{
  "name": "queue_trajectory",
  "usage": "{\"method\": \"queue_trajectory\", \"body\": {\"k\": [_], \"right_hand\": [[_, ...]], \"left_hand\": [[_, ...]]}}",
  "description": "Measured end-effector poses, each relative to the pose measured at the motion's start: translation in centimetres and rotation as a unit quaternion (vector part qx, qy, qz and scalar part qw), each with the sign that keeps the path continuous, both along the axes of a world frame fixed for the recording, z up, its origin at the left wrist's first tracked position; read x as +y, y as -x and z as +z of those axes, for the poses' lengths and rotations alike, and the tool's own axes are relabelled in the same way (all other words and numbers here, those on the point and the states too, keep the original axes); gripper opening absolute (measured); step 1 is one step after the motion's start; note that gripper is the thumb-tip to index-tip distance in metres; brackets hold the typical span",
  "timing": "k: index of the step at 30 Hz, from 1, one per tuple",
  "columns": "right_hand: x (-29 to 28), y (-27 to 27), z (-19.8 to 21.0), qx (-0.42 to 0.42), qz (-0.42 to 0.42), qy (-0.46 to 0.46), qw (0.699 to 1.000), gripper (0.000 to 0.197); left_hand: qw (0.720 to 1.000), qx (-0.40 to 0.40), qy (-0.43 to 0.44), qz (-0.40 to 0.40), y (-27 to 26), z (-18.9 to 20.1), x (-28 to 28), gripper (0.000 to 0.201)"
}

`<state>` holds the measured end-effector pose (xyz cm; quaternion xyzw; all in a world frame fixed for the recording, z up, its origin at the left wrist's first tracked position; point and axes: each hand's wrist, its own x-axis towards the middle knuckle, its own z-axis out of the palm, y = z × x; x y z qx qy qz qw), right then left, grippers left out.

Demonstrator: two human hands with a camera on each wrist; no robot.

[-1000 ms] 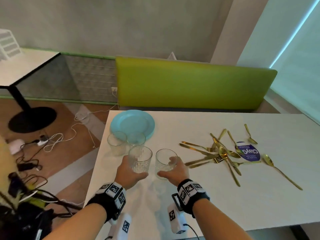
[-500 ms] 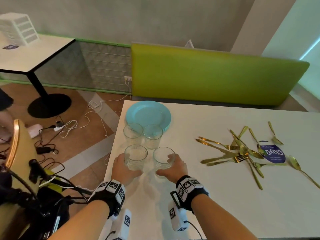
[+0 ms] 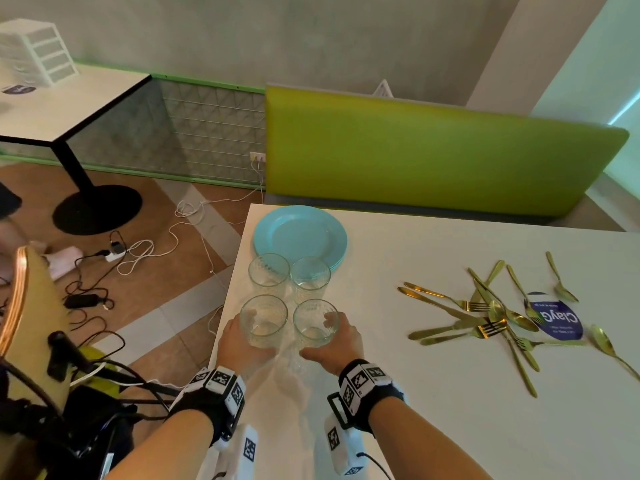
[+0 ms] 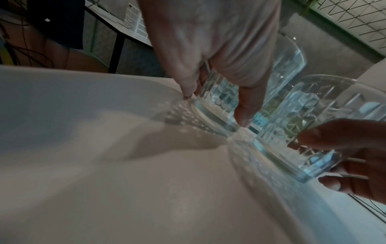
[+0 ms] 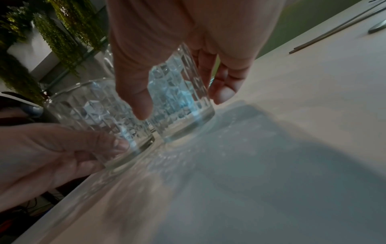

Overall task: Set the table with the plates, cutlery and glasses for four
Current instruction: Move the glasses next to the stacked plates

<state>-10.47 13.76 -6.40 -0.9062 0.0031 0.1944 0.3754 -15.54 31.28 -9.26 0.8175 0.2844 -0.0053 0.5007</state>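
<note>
Both glasses have come down since a second ago: we had them lifted off the table [image 3: 450, 393], and now they stand on it near our edge, side by side and just apart. Our left hand [image 3: 239, 344] curls round the left glass [image 3: 264, 322], thumb on the near wall, fingers round the far side. Our right hand [image 3: 334, 342] wraps the right glass [image 3: 316, 323] the same way; the right wrist view shows its base flat on the tabletop.

Just beyond, the other two glasses [image 3: 289, 275] wait as a pair, touching or nearly touching the stack of blue plates [image 3: 300, 233] at the far left corner. Off to the right, well apart, the gold cutlery [image 3: 491, 317] lies in a loose heap over a blue sticker [image 3: 562, 322].

So we judge it barely begun: plates unstacked, cutlery unsorted, no place laid, four settings to go.
</note>
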Motion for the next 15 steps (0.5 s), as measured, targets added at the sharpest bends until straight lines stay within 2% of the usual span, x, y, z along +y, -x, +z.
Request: {"method": "queue_trajectory", "body": {"k": [5, 12, 15], "right_hand": [[0.2, -0.6, -0.2, -0.006, 0.002, 0.006, 1.0, 0.076], [0.9, -0.8, -0.6, 0.0, -0.004, -0.003, 1.0, 0.081], [1.1, -1.0, -0.7, -0.002, 0.001, -0.003, 1.0, 0.082]], "left_hand": [[1.0, -0.004, -0.008, 0.01, -0.6, -0.5, 0.2, 0.089], [0.999, -0.017, 0.027, 0.021, -1.1, -0.9, 0.7, 0.09], [1.0, -0.013, 0.012, 0.014, -1.2, -0.9, 0.9, 0.09]]}}
